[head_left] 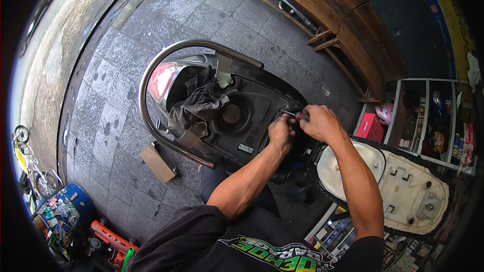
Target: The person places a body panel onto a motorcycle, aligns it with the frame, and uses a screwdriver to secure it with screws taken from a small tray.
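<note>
My right hand [320, 122] grips the screwdriver [297, 116], tip on the tray [247, 116] screw; left hand [280, 133] braces, holding nothing. Seat [398, 191] already up; tray still mounted.

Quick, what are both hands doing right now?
Left hand: curled closed, pressing on the black scooter compartment; whether it holds anything cannot be told.
Right hand: closed around a red-handled screwdriver.
</note>
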A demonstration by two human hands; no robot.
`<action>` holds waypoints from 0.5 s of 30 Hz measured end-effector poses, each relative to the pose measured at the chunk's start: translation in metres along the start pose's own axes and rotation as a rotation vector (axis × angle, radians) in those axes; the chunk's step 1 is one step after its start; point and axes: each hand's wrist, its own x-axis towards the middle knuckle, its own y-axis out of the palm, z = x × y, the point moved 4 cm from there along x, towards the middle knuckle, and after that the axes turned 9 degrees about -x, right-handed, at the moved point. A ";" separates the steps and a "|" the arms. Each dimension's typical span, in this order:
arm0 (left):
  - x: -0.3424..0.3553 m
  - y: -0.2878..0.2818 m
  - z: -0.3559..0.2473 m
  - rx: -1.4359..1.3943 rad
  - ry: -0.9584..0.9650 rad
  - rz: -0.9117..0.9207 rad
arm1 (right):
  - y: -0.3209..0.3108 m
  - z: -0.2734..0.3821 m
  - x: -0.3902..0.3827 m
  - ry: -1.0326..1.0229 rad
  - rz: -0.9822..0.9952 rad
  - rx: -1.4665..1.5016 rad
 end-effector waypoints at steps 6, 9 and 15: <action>0.006 0.013 0.017 -0.297 -0.262 0.130 | 0.015 -0.017 -0.012 0.115 -0.039 0.192; 0.008 0.010 0.018 -0.245 -0.233 0.042 | 0.004 -0.010 -0.028 -0.086 -0.255 0.209; 0.001 0.024 0.014 -0.394 -0.271 0.059 | 0.001 -0.009 -0.026 0.113 -0.116 0.258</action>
